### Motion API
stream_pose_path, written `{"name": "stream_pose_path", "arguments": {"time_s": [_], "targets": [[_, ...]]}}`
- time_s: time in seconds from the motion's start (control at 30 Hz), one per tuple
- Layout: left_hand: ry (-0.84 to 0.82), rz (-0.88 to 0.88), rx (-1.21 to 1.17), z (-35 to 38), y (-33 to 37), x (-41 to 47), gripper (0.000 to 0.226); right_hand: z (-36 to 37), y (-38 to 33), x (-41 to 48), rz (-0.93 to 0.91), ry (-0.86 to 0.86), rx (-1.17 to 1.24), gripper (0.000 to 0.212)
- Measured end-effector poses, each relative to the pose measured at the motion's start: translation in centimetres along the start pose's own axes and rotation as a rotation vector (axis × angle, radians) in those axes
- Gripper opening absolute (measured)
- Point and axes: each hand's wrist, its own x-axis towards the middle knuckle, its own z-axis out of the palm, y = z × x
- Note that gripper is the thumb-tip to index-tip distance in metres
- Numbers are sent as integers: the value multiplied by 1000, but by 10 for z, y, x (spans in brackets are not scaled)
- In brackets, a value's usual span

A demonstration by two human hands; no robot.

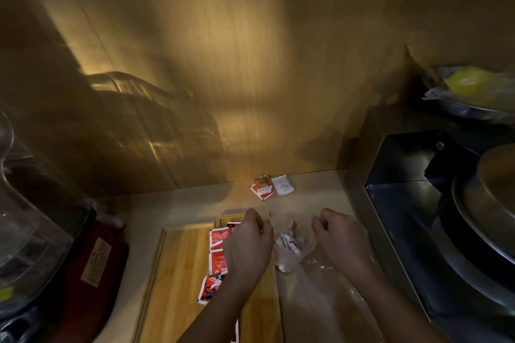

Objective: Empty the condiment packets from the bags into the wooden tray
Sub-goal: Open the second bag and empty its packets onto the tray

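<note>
A wooden tray (181,264) with compartments lies on the counter at bottom centre. Several red condiment packets (218,242) sit in its middle compartment. To its right a clear plastic bag (295,248) holds a few pale packets. My left hand (248,242) hovers over the tray's right side and pinches the bag's left edge. My right hand (341,237) grips the bag's right edge with fingers curled. Loose packets (271,186), one orange-red and one white, lie by the back wall.
A wooden wall rises behind the counter. A dark steel cabinet (404,203) with metal pans stands to the right, and a bowl with yellow contents (471,86) sits above it. On the left are a clear plastic container (25,231) and a red appliance (92,267).
</note>
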Motion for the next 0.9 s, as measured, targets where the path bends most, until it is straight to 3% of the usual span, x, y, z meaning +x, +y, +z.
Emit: {"name": "stream_pose_path", "arguments": {"time_s": [0.13,0.23,0.37,0.43,0.53,0.6,0.7,0.8,0.9], "targets": [[16,-26,-26,-5,3,-3,11,2,-1,1,45,-45,45,44],[-98,125,-2,-7,9,-16,15,8,1,3,100,-53,158,43],[-329,249,249,-4,19,-35,49,11,3,7,160,-43,248,41],[-401,260,369,0,17,-37,53,11,6,8,183,-47,280,39],[-371,293,408,4,13,-35,35,12,11,12,214,-63,291,29],[-310,328,378,4,9,-31,32,8,10,13,227,-83,260,9],[-210,439,341,1,11,-21,28,3,14,24,222,-120,210,32],[-188,558,374,-3,16,-7,17,-9,12,38,157,-115,220,6],[-174,559,310,-14,21,7,19,-21,9,50,148,-89,184,17]]}}
